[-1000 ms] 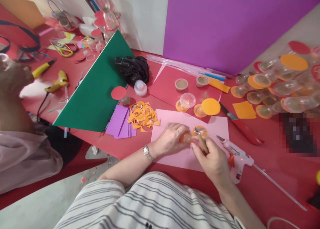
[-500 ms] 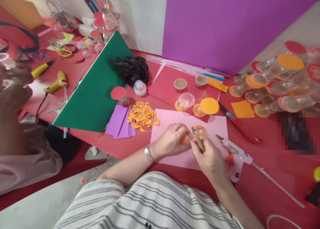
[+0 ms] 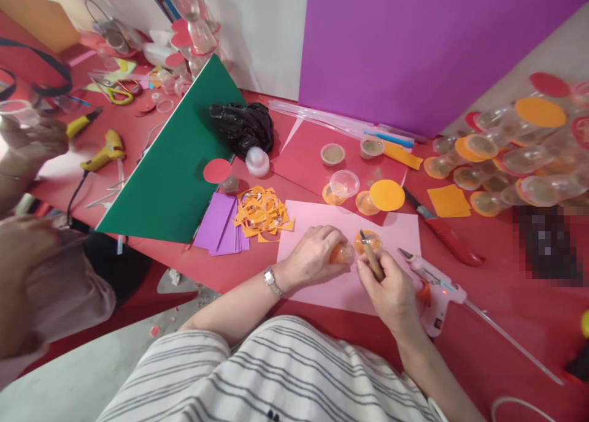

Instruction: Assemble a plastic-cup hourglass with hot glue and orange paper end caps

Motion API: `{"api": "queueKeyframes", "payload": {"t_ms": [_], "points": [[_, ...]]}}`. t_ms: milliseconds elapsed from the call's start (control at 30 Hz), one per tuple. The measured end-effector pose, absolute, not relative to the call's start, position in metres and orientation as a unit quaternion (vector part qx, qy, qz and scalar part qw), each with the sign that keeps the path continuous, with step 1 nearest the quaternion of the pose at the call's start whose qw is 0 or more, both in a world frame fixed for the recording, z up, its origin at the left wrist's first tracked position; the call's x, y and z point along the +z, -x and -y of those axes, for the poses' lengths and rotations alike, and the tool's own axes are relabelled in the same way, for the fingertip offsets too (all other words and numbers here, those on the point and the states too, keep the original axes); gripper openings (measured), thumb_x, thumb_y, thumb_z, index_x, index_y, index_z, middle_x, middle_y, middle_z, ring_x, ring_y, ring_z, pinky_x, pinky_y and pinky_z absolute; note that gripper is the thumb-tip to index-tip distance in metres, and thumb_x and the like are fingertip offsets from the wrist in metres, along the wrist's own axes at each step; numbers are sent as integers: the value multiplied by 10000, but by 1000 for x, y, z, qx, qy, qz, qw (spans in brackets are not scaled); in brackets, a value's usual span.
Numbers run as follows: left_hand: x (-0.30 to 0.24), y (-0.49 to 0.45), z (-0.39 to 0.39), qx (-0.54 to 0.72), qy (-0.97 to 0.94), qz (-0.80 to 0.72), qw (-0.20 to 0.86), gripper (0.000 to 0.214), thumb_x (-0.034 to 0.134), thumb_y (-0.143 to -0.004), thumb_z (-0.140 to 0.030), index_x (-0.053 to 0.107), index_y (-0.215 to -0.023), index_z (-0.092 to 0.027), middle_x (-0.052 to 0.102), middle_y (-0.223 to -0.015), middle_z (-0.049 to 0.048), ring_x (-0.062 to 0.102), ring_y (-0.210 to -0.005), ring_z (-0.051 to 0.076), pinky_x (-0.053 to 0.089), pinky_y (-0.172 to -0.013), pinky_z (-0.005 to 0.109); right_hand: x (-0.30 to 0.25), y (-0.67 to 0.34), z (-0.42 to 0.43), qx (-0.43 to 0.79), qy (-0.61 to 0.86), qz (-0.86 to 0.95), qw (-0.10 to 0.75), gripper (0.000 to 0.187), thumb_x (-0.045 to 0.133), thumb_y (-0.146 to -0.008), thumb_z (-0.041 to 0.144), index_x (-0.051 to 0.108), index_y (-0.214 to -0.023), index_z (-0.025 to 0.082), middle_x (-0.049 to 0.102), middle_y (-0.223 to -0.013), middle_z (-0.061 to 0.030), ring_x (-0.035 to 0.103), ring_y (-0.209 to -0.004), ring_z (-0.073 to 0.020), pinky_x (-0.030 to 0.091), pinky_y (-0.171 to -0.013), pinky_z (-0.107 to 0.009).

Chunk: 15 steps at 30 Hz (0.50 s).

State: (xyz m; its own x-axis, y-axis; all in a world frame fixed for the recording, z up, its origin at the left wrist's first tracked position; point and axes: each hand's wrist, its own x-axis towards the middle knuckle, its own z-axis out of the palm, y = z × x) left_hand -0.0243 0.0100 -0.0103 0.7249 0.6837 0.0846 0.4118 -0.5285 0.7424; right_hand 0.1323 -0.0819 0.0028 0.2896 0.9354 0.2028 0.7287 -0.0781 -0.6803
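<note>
My left hand [image 3: 317, 250] is closed round a small clear plastic cup [image 3: 341, 254] with an orange base, lying on its side over the pink sheet [image 3: 313, 293]. In my right hand [image 3: 390, 287] is a craft knife [image 3: 372, 254] with a wooden handle, its tip pointing up and away from me. The knife stands a little apart from the held cup. Just behind the knife, another clear cup with an orange disc [image 3: 373, 240] rests on the sheet. Beyond it are an orange disc on a cup [image 3: 387, 195] and a clear upturned cup [image 3: 344, 183].
On the right lie a pink glue gun [image 3: 437, 287] and a red-handled utility knife [image 3: 453, 241]. Stacked hourglass shapes [image 3: 519, 158] stand behind them. Orange paper scraps [image 3: 262, 211], purple cards [image 3: 221, 222] and a green board [image 3: 175, 170] are on the left. A co-worker's hands [image 3: 34, 137] hold a cup.
My right hand and the craft knife have moved slightly right, away from the cup in my left hand. The co-worker's hands have shifted, bringing a clear cup into view.
</note>
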Motion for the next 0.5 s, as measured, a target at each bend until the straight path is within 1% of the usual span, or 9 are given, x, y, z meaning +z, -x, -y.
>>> {"api": "queueKeyframes", "payload": {"t_ms": [167,300,400,500], "points": [[-11,24,-9,173,-866,-317,347,336,754,-810,-344,583,-1043,-173,665,-1074,92,638,-973,233,496,-904,364,1,-128,76,127,710,590,363,303,559,-918,509,625,-900,214,740,-781,-53,698,-664,-182,521,-576,-256],[-12,23,-8,170,-873,-317,329,313,735,-822,-363,597,-1022,-167,653,-1049,89,636,-952,221,500,-887,352,-2,-127,72,122,692,609,369,295,511,-950,452,583,-773,227,681,-688,-21,644,-609,-156,494,-588,-248],[-11,25,-9,174,-871,-315,333,366,767,-796,-392,609,-1036,-165,645,-1085,100,613,-996,234,491,-905,359,-2,-129,73,116,694,603,376,290,513,-954,440,572,-767,226,661,-662,-10,627,-592,-150,483,-584,-243],[-9,26,-11,165,-874,-318,330,419,821,-741,-383,624,-1046,-174,646,-1102,101,565,-1066,274,458,-956,398,3,-134,78,107,704,590,381,278,540,-949,438,569,-775,223,650,-641,1,611,-567,-144,461,-554,-235]]}}
